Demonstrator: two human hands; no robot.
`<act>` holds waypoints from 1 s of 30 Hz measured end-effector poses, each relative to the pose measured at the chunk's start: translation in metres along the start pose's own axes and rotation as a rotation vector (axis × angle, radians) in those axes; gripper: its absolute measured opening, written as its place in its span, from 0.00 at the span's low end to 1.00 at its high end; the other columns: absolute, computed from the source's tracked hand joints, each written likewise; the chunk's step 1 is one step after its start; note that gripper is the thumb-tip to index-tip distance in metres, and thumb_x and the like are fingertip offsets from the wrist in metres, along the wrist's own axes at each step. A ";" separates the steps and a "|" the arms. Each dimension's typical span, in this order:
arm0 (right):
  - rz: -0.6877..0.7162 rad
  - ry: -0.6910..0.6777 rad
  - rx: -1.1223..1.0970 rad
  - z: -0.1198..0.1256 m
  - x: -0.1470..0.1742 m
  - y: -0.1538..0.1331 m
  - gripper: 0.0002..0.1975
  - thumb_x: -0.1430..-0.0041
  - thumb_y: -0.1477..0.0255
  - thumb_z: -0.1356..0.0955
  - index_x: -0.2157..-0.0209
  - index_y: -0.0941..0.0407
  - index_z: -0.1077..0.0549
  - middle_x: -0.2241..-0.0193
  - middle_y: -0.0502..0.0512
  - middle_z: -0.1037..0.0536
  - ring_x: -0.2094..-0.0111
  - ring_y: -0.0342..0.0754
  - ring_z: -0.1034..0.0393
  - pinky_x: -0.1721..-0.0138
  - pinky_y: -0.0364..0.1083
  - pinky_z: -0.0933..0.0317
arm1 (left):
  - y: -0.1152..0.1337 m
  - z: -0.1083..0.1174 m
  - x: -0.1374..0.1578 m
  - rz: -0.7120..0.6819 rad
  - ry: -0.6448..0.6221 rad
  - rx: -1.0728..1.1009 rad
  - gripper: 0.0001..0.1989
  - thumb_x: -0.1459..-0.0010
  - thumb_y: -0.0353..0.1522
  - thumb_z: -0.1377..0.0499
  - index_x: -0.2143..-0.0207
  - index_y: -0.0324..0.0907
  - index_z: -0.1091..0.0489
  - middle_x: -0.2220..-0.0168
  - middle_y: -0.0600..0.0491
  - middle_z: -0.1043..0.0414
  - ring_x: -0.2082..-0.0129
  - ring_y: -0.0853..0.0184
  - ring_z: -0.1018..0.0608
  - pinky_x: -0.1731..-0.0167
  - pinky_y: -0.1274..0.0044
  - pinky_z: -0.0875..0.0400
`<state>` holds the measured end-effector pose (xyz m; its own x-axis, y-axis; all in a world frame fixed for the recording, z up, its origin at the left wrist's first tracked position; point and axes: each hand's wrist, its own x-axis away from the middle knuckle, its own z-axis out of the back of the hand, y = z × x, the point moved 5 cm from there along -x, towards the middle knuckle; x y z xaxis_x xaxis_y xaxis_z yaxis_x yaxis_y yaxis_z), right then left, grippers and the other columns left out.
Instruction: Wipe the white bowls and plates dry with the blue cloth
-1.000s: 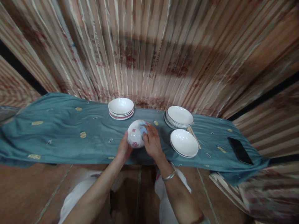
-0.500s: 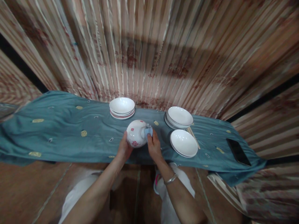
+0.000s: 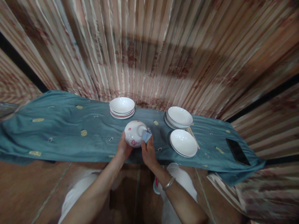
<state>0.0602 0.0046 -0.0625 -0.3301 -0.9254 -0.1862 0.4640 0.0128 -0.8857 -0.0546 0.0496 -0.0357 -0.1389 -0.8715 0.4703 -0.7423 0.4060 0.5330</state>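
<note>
A white bowl [image 3: 132, 132] with red markings is tipped on its side above the table's front half, its footed underside turned to the right. My left hand [image 3: 123, 148] is closed on the bowl's lower left edge. In my right hand [image 3: 149, 151], a small light-blue cloth [image 3: 146, 136] is pinched and pressed against the bowl's underside near the foot ring. The bowl's inside is hidden from me.
A stack of white bowls [image 3: 122, 105] stands behind the held bowl. To the right are stacked white dishes [image 3: 179, 116] and nearer white dishes [image 3: 183, 143], with chopsticks [image 3: 194, 137] beside them. A black phone [image 3: 237, 151] lies far right on the green tablecloth [image 3: 63, 130].
My right hand and the cloth have shifted slightly left and down along the bowl's underside. The bowl has turned and moved a little left with my left hand.
</note>
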 end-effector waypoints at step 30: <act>-0.344 -0.196 -0.614 -0.007 0.000 -0.021 0.14 0.53 0.61 0.33 0.68 0.56 0.26 0.68 0.51 0.21 0.65 0.49 0.28 0.61 0.46 0.34 | 0.023 -0.009 0.008 -0.626 -0.217 -0.990 0.07 0.57 0.38 0.29 0.75 0.48 0.21 0.72 0.52 0.20 0.59 0.54 0.21 0.35 0.63 0.49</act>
<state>0.0451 0.0072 -0.0462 -0.1942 -0.9654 0.1738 -0.2033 -0.1338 -0.9699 -0.0669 0.0546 -0.0129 -0.1113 -0.9834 -0.1430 0.0945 -0.1537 0.9836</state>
